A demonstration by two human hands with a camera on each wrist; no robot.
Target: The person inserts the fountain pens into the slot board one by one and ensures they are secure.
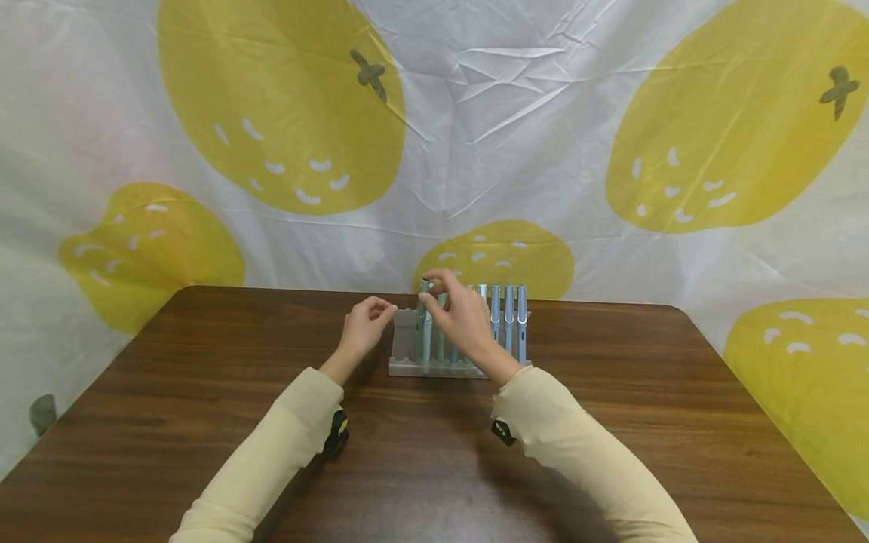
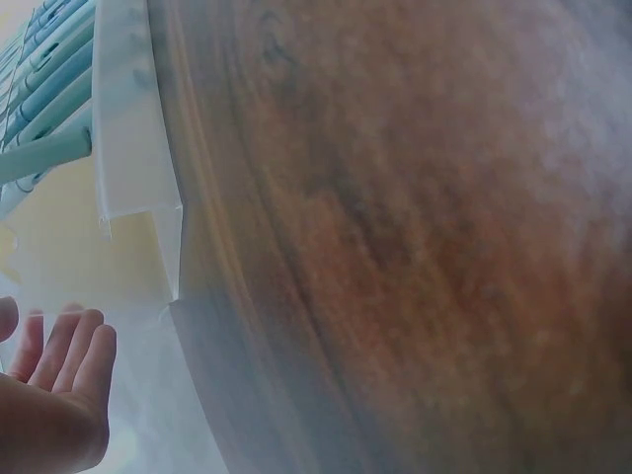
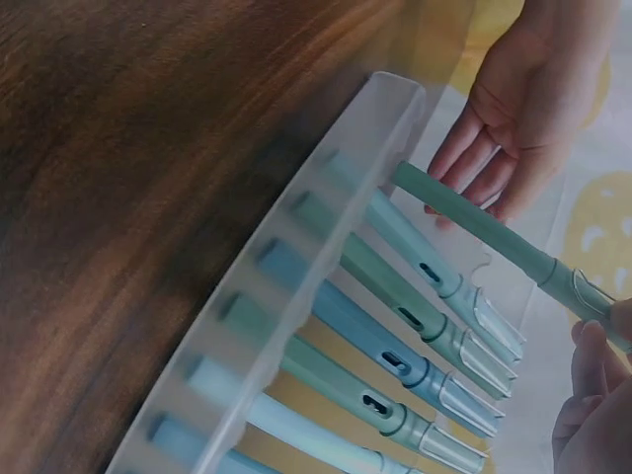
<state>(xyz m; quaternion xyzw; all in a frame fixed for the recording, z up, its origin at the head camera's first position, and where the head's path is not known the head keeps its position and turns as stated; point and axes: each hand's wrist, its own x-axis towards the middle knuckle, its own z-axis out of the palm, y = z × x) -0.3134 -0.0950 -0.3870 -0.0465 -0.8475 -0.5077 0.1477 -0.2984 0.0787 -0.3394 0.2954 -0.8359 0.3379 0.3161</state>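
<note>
My right hand [image 1: 464, 317] pinches a green fountain pen [image 3: 474, 217] near its clipped cap. This pen slants over the left end of a clear pen rack [image 1: 400, 369], its lower tip close to the front ledge; whether it touches cannot be told. Several capped pens in greens and blues, such as the light teal pen [image 3: 410, 232] and the blue pen [image 3: 341, 316], lean side by side in the rack's notches. Beside the rack's left edge is my left hand [image 1: 363, 328], holding nothing, its fingers loosely extended in the left wrist view; contact with the rack is unclear.
The rack stands near the back of a brown wooden table [image 1: 271, 422]. Behind the table hangs a white cloth [image 1: 462, 188] with large yellow fruit prints. A dark rounded object [image 1: 43, 414] shows past the table's left edge.
</note>
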